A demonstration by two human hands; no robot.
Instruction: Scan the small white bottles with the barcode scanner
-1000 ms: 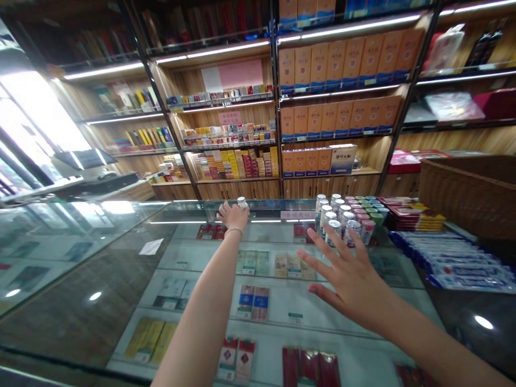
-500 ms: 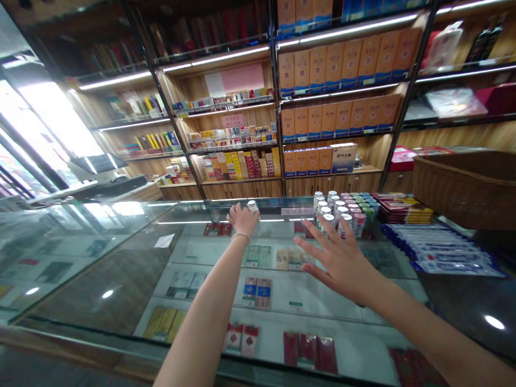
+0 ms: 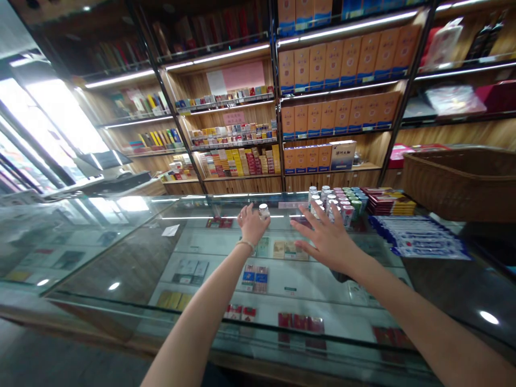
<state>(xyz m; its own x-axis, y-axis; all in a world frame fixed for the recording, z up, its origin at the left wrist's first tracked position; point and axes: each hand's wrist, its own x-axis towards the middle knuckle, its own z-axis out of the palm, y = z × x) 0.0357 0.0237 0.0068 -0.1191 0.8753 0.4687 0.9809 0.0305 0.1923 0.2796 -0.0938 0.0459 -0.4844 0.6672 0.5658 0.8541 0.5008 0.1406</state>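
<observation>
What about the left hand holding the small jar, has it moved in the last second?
Yes. The left hand with the small jar has drawn back from the far edge of the glass counter and shifted right, toward the cluster of bottles.

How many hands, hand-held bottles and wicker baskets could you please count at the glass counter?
Hands: 2, the left hand and the right hand
Hand-held bottles: 1, the white-capped bottle at the left hand
Wicker baskets: 1, the wicker basket
Total: 4

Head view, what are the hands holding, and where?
The left hand grips a small white-capped bottle by its side; the right hand, spread open, holds nothing.
</observation>
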